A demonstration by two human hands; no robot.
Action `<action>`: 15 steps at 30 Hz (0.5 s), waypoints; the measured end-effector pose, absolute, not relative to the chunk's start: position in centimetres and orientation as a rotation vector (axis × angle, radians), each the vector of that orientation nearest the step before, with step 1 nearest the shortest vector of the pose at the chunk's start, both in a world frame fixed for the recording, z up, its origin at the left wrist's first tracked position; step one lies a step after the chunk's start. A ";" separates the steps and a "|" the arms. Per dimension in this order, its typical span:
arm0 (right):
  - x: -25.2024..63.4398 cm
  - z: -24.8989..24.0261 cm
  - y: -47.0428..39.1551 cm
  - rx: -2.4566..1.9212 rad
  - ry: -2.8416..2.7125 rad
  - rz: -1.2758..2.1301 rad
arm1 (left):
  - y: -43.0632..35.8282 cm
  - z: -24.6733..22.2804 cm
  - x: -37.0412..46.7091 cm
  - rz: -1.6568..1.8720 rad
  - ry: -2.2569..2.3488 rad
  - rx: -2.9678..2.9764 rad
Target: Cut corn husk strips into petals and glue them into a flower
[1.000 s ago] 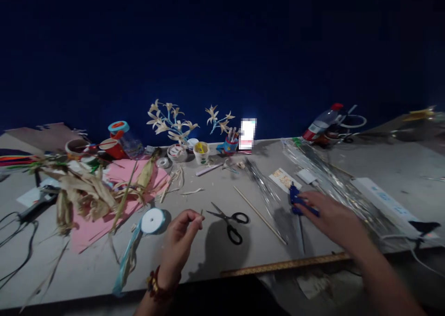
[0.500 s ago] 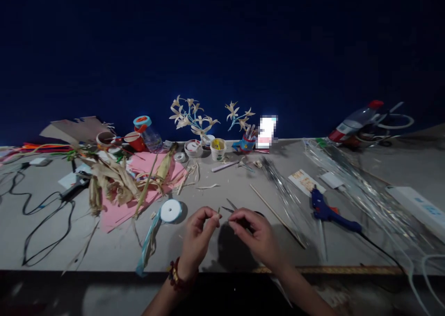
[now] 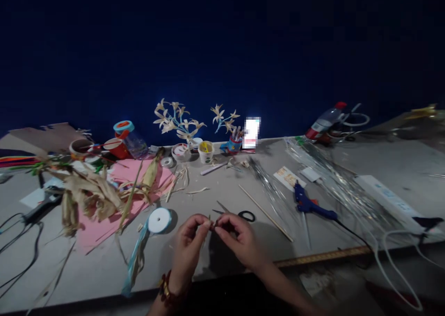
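My left hand [image 3: 190, 241], with a beaded bracelet at the wrist, is closed in a pinch; a small thin greenish tip shows at its fingertips, too small to name. Fingertips of my right hand [image 3: 239, 241] are pinched close against it, and whatever they hold is hidden. Just beyond the hands lie scissors [image 3: 247, 216], partly covered by my right hand. A white spool [image 3: 159, 220] with light blue ribbon [image 3: 136, 260] trailing off it rests left of my left hand.
Dried husks [image 3: 93, 190] lie on pink sheets [image 3: 90, 232] at left. Husk flowers [image 3: 179, 119] stand behind, near small tubs [image 3: 206, 152] and a lit phone [image 3: 251, 132]. To the right are a stick [image 3: 266, 212], wires [image 3: 267, 181], a blue glue gun [image 3: 311, 204] and a bottle [image 3: 325, 121].
My hands have come together, the right fingertips closing the gap to the left ones. The view has turned to the right, so the table's things appear further left.
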State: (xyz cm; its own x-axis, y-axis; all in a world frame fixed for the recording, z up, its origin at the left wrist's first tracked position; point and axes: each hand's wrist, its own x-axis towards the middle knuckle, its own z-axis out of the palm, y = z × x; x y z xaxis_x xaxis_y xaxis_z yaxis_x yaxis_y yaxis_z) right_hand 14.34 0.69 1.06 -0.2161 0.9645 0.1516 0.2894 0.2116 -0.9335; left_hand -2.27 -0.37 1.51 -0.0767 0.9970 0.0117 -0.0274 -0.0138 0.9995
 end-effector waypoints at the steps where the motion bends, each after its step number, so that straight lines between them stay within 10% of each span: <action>1: 15.0 1.1 1.1 -1.210 -1.708 1.018 | -0.4 1.4 -2.4 1.271 1.234 1.170; 15: 15.7 -0.1 12.8 -1.460 -2.211 0.663 | -1.3 0.5 -3.0 1.237 1.228 1.119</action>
State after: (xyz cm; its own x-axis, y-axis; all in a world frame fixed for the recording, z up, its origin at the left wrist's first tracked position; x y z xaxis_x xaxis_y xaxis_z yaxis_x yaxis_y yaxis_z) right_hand 15.70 12.81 -0.07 -0.3691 0.9264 0.0744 0.7327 0.3393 -0.5900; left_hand -3.00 -1.31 0.47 -0.0480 0.9979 -0.0429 -0.0495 0.0406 0.9980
